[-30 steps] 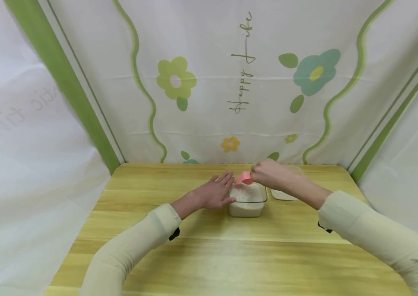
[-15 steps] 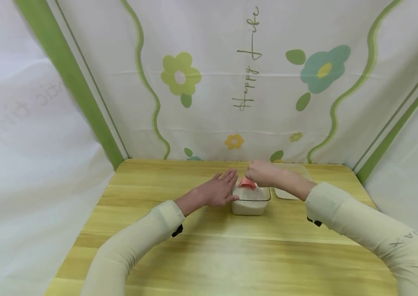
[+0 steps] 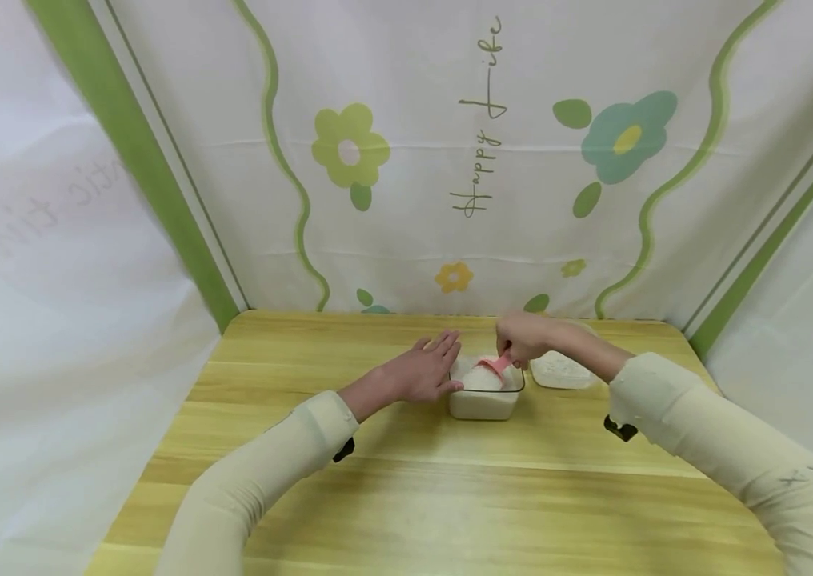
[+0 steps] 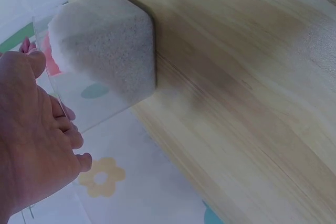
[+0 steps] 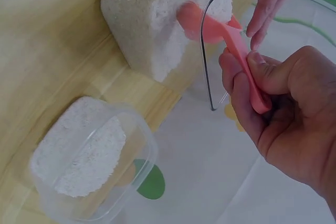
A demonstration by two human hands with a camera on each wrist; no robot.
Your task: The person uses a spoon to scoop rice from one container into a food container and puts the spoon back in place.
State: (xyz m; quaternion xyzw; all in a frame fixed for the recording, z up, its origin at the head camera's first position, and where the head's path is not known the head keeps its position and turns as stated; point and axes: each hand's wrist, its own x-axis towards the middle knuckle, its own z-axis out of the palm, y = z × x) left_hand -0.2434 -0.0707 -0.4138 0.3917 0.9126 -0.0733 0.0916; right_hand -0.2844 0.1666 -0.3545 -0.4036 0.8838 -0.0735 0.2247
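A clear square container (image 3: 484, 407) full of a white grainy substance stands near the back of the table. My left hand (image 3: 423, 374) rests along its left rim, fingers extended and thumb toward the front corner. With my right hand (image 3: 524, 334) I grip the handle of a pink scoop (image 5: 239, 59), thumb on top and fingers curled underneath. The scoop's head dips into the white substance inside the container, as the right wrist view shows, and its lower part is buried. Through the container wall the left wrist view shows the substance (image 4: 118, 45) heaped unevenly.
To the right stands a lower clear plastic tub (image 5: 149, 145) that also holds white substance, partly behind my right forearm in the head view. The wooden table (image 3: 406, 496) extends toward me. A printed curtain (image 3: 406, 224) hangs right behind its back edge.
My right hand has lowered the scoop from above the container and turned it, so its head now sits in the white substance. My left hand stays at the rim.
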